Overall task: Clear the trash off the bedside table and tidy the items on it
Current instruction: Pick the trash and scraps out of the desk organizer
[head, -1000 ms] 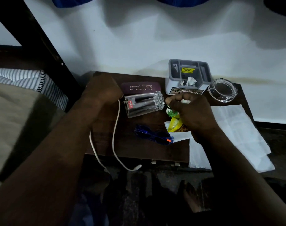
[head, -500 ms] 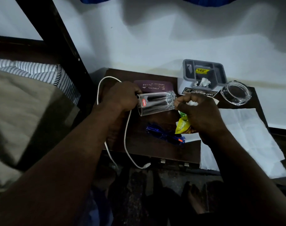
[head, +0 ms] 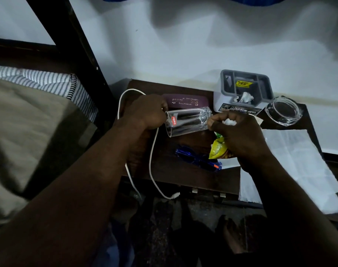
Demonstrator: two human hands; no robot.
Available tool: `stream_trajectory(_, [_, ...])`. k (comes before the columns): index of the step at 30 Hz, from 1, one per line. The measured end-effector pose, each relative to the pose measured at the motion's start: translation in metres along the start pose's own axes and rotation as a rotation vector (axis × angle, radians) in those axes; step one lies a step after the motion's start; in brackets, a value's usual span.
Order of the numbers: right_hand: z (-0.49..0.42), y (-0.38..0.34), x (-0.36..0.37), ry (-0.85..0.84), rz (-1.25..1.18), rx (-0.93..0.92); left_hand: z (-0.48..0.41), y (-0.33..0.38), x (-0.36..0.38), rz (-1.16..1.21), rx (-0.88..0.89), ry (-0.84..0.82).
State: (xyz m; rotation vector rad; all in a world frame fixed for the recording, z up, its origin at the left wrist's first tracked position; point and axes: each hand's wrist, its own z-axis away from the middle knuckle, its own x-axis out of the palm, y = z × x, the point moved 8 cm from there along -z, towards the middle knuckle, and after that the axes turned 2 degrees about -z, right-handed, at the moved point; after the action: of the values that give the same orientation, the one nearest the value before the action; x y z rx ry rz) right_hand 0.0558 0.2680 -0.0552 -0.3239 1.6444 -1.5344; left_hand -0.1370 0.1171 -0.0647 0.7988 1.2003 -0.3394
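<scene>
— Bedside tabletop (head: 175, 176) of dark brown wood: where does it stand?
— Against a white wall (head: 202, 45), beside a bed (head: 29, 122). White paper sheets (head: 295, 155) drape over its right edge. A grey-and-white plastic organiser box (head: 268, 87) sits at the back, with crumpled paper (head: 245, 97) in one compartment.
— And the hands?
— Left hand (head: 147, 112) is curled round a thin white cable (head: 152, 151), knuckles at the mouth of a clear drinking glass (head: 185, 122) lying on its side. Right hand (head: 239, 135) is closed on a crumpled white tissue (head: 228, 122), just beside the glass's base.
— Smaller things?
— A maroon spectacle case (head: 185, 101) lies behind the glass and a round clear glass dish (head: 282, 112) sits at the back right corner. Blue sunglasses (head: 195, 157) lie near the front. A yellow-green snack wrapper (head: 217, 148) pokes out from under the right hand; whether it is held I cannot tell.
</scene>
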Motion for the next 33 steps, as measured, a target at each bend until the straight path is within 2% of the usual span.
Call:
stream_trajectory(16, [0.001, 0.0, 0.001, -0.002, -0.009, -0.011, 0.004, 0.008, 0.009, -0.029, 0.161, 0.01])
stream_trajectory(27, [0.003, -0.001, -0.002, -0.001, -0.02, 0.025, 0.004, 0.005, -0.01, -0.055, 0.01, 0.097])
stream_trajectory(33, [0.004, -0.003, -0.005, 0.021, -0.027, 0.024, 0.008, 0.007, -0.033, 0.011, -0.107, 0.222])
